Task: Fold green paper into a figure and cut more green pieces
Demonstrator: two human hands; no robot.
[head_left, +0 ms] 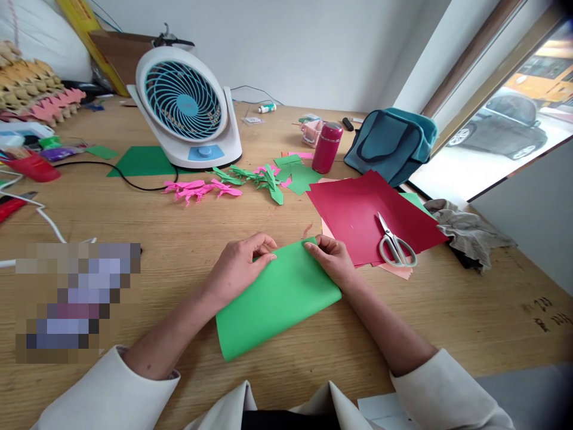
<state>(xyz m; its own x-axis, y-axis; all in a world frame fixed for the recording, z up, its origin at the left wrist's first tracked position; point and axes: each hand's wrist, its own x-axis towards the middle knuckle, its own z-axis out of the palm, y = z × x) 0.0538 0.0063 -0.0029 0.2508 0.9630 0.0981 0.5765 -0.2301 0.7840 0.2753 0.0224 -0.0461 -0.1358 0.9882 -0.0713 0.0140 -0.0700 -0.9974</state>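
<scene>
A sheet of green paper lies bent over on itself in front of me, its rounded fold toward my body. My left hand pinches its far edge near the middle, thumb on top. At the far right corner, my right hand grips the same paper between thumb and fingers. To the right, scissors with white handles rest on a stack of dark red paper. Beyond my hands lie pink paper cutouts and green paper cutouts.
A white fan stands at the back left, its black cord running left. A red bottle and a blue bag stand at the back right. A crumpled grey cloth lies by the window. A red container is far left.
</scene>
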